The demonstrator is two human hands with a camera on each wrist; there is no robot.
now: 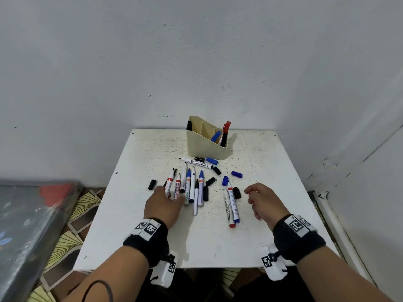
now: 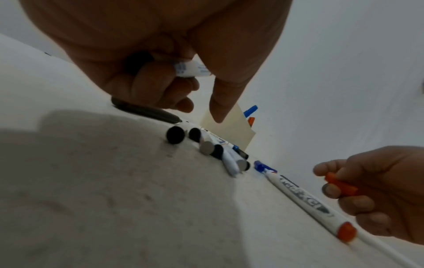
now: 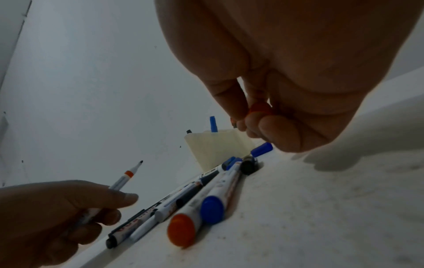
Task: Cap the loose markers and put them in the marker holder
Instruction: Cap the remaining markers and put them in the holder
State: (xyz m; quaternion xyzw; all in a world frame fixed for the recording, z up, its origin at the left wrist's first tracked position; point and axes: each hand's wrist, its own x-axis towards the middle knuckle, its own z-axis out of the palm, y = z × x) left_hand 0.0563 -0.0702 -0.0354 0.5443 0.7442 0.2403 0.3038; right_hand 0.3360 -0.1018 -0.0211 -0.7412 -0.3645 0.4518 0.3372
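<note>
At the left of the white tabletop (image 1: 122, 225), the left hand (image 1: 164, 205) is lifting a red-banded marker (image 3: 125, 178) out of the row of loose markers (image 1: 192, 186) lying side by side toward the middle. Its fingers are curling round the barrel, and the right wrist view is showing the bare tip pointing up and away from the palm. A stray black cap (image 1: 152, 184) is lying just left of that row, nearer the left edge.

Toward the far edge, the beige marker holder (image 1: 205, 147) is standing with a few capped markers already leaning in its right compartment. Blue caps (image 1: 236, 174) and more black caps are lying scattered between the holder and the hands.

Right of the middle, two more markers (image 1: 231, 208) are lying together, pointing toward the near edge. Beside them the right hand (image 1: 262, 199) is hovering above the tabletop, its thumb and fingertips pinching a small red cap (image 2: 339, 185).

The risk, as I judge it, is in bringing cap and tip together: the cap is being held by a narrow pinch, so a skewed approach could smear ink on the fingers or pop the cap loose among the others. A half-seated cap could also be coming off again once the marker is dropping into the holder.
</note>
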